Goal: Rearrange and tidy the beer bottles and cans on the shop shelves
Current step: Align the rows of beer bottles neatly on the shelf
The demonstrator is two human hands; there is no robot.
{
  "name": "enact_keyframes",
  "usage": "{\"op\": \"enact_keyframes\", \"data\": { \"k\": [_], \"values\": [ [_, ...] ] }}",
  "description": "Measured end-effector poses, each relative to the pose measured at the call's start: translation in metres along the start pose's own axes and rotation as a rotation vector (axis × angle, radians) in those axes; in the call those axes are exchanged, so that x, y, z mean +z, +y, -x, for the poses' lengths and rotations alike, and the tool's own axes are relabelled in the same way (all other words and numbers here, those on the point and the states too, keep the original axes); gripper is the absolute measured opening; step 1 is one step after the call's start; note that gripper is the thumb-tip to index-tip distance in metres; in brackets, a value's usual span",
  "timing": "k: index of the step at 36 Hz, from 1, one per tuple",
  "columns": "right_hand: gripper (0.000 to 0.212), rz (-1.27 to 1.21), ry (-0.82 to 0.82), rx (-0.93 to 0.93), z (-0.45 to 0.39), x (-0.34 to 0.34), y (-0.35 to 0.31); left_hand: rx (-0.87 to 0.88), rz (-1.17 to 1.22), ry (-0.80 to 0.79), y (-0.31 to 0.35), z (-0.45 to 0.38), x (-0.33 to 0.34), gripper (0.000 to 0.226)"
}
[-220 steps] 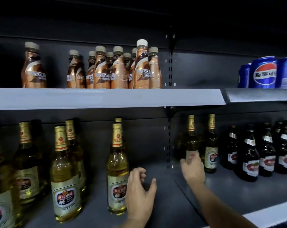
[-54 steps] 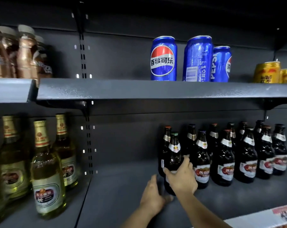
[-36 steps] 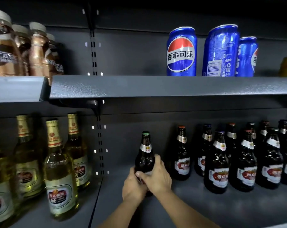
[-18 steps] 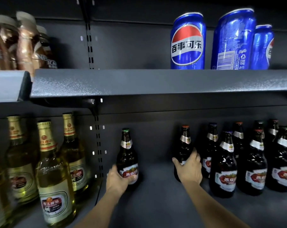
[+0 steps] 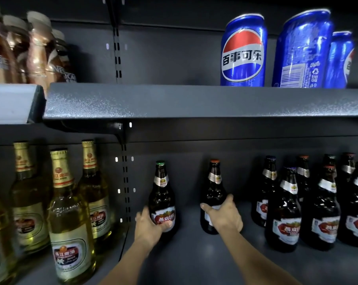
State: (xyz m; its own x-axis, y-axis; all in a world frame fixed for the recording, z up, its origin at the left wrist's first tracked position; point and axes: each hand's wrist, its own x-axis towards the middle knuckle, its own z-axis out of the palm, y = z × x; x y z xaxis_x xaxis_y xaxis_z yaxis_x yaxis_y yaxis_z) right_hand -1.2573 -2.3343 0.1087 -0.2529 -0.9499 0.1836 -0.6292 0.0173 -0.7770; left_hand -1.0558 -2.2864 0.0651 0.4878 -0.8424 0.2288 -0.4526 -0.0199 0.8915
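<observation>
On the lower dark shelf [image 5: 194, 260] two dark beer bottles stand upright apart from the rest. My left hand [image 5: 148, 225] grips the green-capped dark bottle [image 5: 161, 194] at its red label, near the shelf's left upright. My right hand [image 5: 225, 218] grips the red-capped dark bottle [image 5: 214, 188] low on its body, to the right of the first. A group of several dark bottles [image 5: 309, 204] with red labels stands at the right. Pale gold beer bottles [image 5: 69, 219] fill the neighbouring bay on the left.
The upper shelf edge [image 5: 194, 101] runs just above the bottle caps. On it stand blue Pepsi cans [image 5: 244, 50] at the right and brown coffee bottles [image 5: 36, 50] at the left. A slotted upright [image 5: 125, 182] divides the two lower bays.
My right hand has slid the red-capped bottle leftward, away from the dark group. The green-capped bottle in my left hand stays near the upright. The camera moved closer.
</observation>
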Motion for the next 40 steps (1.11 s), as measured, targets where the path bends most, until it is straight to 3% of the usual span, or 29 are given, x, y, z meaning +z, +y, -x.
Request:
{"op": "enact_keyframes", "data": {
  "k": [17,21,23,25,27,29,35,37,40],
  "values": [
    [0.080,-0.050,-0.061,-0.029,0.013,0.012,-0.013,0.016,-0.017,0.018,0.002,0.003,0.001,0.067],
    [0.086,-0.029,-0.067,-0.054,0.016,0.008,-0.010,0.018,-0.022,0.082,0.001,0.009,0.003,0.077],
    [0.081,-0.007,0.074,-0.090,0.019,-0.001,-0.002,0.009,-0.053,0.231,0.007,0.018,0.006,0.082],
    [0.058,-0.075,0.344,-0.156,0.020,-0.018,0.012,0.043,-0.078,0.440,0.019,0.030,0.008,0.071],
    [0.041,-0.157,0.608,-0.190,0.013,-0.038,0.029,0.127,-0.036,0.539,0.035,0.041,0.013,0.055],
    [0.041,-0.188,0.733,-0.200,0.005,-0.058,0.043,0.227,-0.022,0.518,0.049,0.051,0.026,0.046],
    [0.034,-0.177,0.830,-0.259,-0.010,-0.102,0.059,0.385,0.004,0.371,0.091,0.078,0.082,0.041],
    [0.049,-0.174,0.773,-0.239,-0.014,-0.109,0.065,0.365,0.015,0.313,0.100,0.087,0.100,0.039],
    [0.074,-0.114,0.537,-0.214,-0.018,-0.112,0.075,0.339,0.021,0.175,0.106,0.100,0.123,0.035]
  ]
}}
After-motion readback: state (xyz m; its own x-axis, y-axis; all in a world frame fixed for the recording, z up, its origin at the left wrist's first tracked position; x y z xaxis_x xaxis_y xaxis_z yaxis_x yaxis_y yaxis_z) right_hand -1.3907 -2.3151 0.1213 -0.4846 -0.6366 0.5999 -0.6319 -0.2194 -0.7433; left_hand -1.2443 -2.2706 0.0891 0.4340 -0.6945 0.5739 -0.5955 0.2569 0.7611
